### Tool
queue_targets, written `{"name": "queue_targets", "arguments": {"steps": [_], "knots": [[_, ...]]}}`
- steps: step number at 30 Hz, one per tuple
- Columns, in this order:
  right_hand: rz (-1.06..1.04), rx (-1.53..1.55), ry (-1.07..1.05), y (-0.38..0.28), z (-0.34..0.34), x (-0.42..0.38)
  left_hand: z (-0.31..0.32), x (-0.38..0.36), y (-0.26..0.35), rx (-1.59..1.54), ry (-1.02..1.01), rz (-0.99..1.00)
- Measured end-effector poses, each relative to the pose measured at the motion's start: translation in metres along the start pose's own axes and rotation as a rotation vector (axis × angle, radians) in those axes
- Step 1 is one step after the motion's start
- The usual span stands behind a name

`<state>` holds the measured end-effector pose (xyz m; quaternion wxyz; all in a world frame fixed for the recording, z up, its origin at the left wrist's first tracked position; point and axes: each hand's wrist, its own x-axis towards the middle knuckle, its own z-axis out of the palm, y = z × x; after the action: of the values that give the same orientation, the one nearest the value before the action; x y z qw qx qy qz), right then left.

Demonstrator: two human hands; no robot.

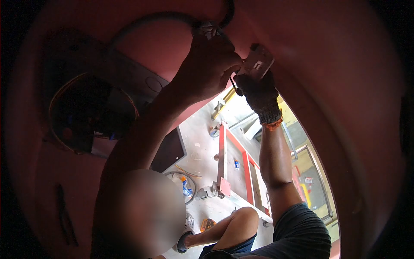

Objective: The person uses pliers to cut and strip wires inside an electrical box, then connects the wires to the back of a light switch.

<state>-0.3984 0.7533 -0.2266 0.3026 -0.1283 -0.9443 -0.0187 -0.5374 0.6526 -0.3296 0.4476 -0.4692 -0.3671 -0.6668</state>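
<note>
My bare left hand (211, 64) is raised high in the dim red enclosure, fingers curled closed. Just above it sits a dark fitting (208, 29), where a black hose (159, 17) meets it. What the left fingers grip is hidden in shadow, and I cannot tell its kind. Close to its right, my right hand (260, 93), in a dark knit glove with an orange cuff, is closed on a flat plate-like piece (258, 62) with a small bright patch. A thin, bent dark rod (235, 84) shows between the two hands.
Red walls (345, 86) curve around both arms. A dark opening with an orange wire (64, 88) lies left; pliers-like handles (64, 216) show below. Through the gap appear a red-and-white wheeled frame (248, 172), a round tub (192, 187), an orange tool (208, 224) and a bent leg (237, 228).
</note>
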Motion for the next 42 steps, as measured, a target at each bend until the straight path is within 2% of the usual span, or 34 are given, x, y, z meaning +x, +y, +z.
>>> {"name": "queue_targets", "arguments": {"steps": [1, 3, 4, 6, 7, 9, 16, 18, 21, 24, 27, 31, 34, 36, 37, 39, 40, 42], "knots": [[-0.001, 0.000, -0.001, 0.008, 0.000, 0.002, -0.001, 0.001, 0.000, -0.009, -0.004, 0.005], [-0.685, -0.765, 0.020, 0.013, 0.003, 0.007, 0.000, 0.002, 0.000, -0.018, -0.008, 0.009], [-0.685, -0.765, 0.020, 0.014, 0.000, 0.004, 0.002, 0.002, 0.000, -0.003, -0.013, -0.012], [0.133, 0.207, -0.091, -0.028, -0.003, -0.007, 0.004, 0.003, 0.000, 0.011, -0.020, -0.033], [0.133, 0.208, -0.092, -0.026, 0.000, -0.007, 0.005, 0.003, -0.001, 0.034, -0.019, -0.010], [-0.011, 0.202, 0.002, -0.019, 0.003, -0.006, 0.005, 0.004, -0.002, 0.056, -0.019, 0.013], [0.023, 0.094, -0.123, -0.014, -0.003, 0.000, 0.003, 0.003, -0.003, 0.026, -0.020, 0.002], [0.149, 0.341, -0.100, -0.022, 0.000, -0.005, 0.000, 0.004, -0.003, 0.021, -0.032, 0.002], [0.176, 0.373, -0.105, -0.025, 0.001, -0.006, -0.002, 0.006, -0.001, 0.076, -0.045, 0.024], [0.080, 0.363, -0.099, -0.016, 0.000, -0.005, 0.001, 0.004, -0.001, 0.119, -0.038, 0.027], [0.134, 0.384, -0.088, -0.015, 0.002, -0.005, 0.002, 0.001, -0.002, 0.087, -0.044, -0.010], [0.098, 0.362, -0.096, -0.025, -0.001, -0.005, -0.003, 0.003, -0.002, 0.093, -0.038, 0.030], [0.158, 0.283, -0.169, -0.021, -0.004, -0.003, -0.004, 0.005, 0.000, 0.082, -0.037, 0.011], [-0.253, -0.334, -0.277, 0.004, -0.005, 0.006, -0.006, 0.007, 0.001, 0.084, -0.042, -0.019], [-0.257, -0.337, -0.274, 0.008, -0.006, 0.004, -0.007, 0.006, 0.003, 0.097, -0.067, -0.026], [-0.227, -0.119, -0.279, 0.006, -0.008, 0.001, -0.006, 0.007, 0.003, 0.109, -0.095, -0.035], [-0.227, -0.120, -0.278, 0.002, -0.007, -0.001, -0.005, 0.006, 0.002, 0.118, -0.099, -0.030], [0.120, 0.310, -0.139, -0.017, -0.004, -0.006, -0.004, 0.004, 0.001, 0.126, -0.105, -0.025]]}}
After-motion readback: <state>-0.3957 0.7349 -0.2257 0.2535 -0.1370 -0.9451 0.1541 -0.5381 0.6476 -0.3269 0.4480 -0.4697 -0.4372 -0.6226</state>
